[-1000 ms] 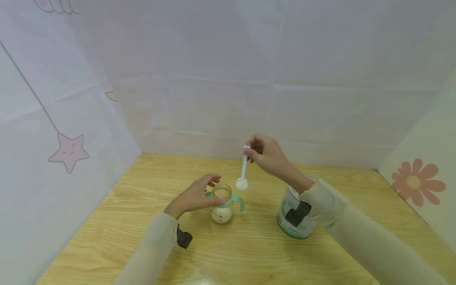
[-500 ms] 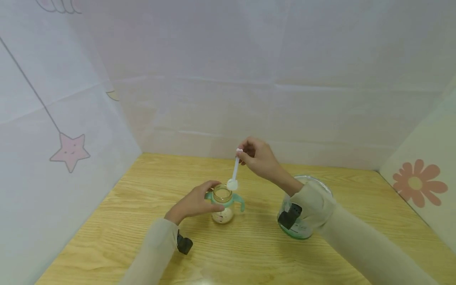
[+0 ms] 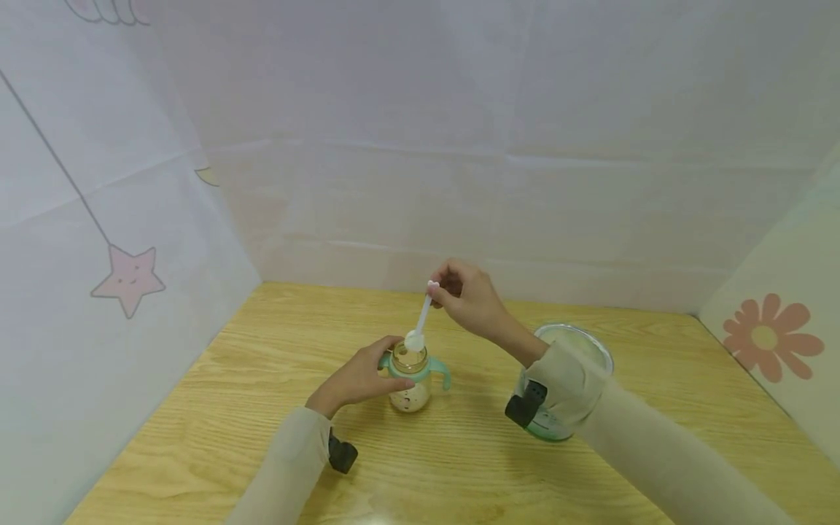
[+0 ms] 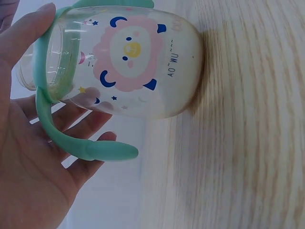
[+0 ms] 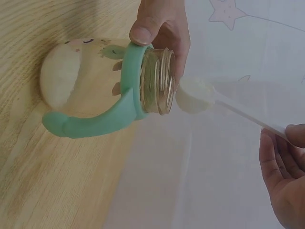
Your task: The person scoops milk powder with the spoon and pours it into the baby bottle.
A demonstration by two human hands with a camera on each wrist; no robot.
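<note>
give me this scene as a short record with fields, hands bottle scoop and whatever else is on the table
left hand: holds the bottle at its green collar
right hand: pinches the scoop's handle end
bottle: upright, open, pale powder at the bottom
scoop: full of white powder, at the bottle mouth
tin: open, right of the bottle
table: light wood

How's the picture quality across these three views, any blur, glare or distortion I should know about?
Head view: soft, even light, slightly hazy, wide-angle bend at the edges, faint shadows under the baby bottle and the formula tin. Left wrist view: sharp on the bottle's print, turned sideways, the left hand close and large. Right wrist view: also sideways, the powder scoop slightly soft, the right hand cropped.
</note>
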